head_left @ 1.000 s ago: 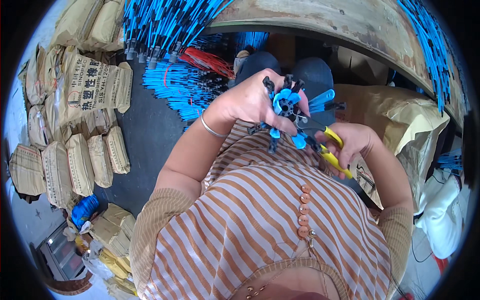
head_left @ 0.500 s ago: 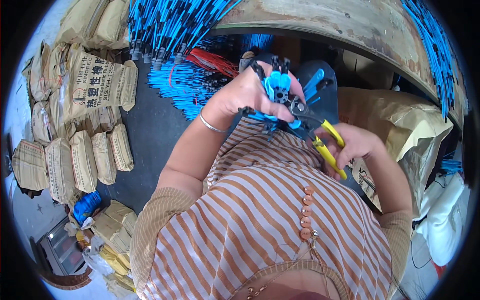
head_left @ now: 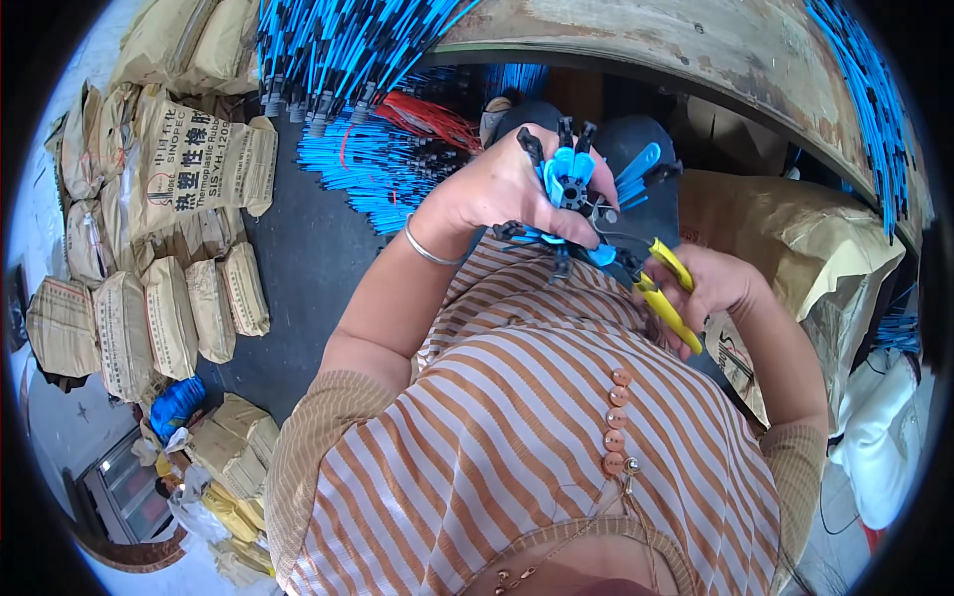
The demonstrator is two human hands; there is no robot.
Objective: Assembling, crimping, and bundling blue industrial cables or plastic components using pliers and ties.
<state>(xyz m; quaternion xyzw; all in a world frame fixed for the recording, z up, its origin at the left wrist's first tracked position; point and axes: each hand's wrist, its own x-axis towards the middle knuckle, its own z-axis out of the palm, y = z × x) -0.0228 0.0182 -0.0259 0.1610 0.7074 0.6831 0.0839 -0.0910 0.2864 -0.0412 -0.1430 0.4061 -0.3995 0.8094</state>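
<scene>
My left hand (head_left: pixel 502 189) is closed around a molded plastic part (head_left: pixel 571 189), bright blue and black, with several arms spreading from a round black hub. Yellow-handled cutting pliers (head_left: pixel 668 308) are in my right hand (head_left: pixel 720 286), whose fingers wrap the handles; the handles stand apart. The pliers' metal head reaches the part beside my left thumb. Blue and black pieces largely cover its jaws, so I cannot tell whether they bite on anything. More blue arms (head_left: pixel 636 177) with black ends stick out past my left fingers, over my knee.
Large bundles of blue and black rods (head_left: pixel 358 50) lie ahead on the left, with red strips (head_left: pixel 427 121) beside them. A worn wooden tabletop (head_left: pixel 676 50) spans the far side, bearing more blue rods (head_left: pixel 865 109). Paper sacks (head_left: pixel 204 164) are stacked at left; a big paper bag (head_left: pixel 825 233) stands right.
Both hands have shifted slightly right with the plastic part and the pliers. The part has turned a little, and the pliers' metal head is more covered now. Both grips hold.
</scene>
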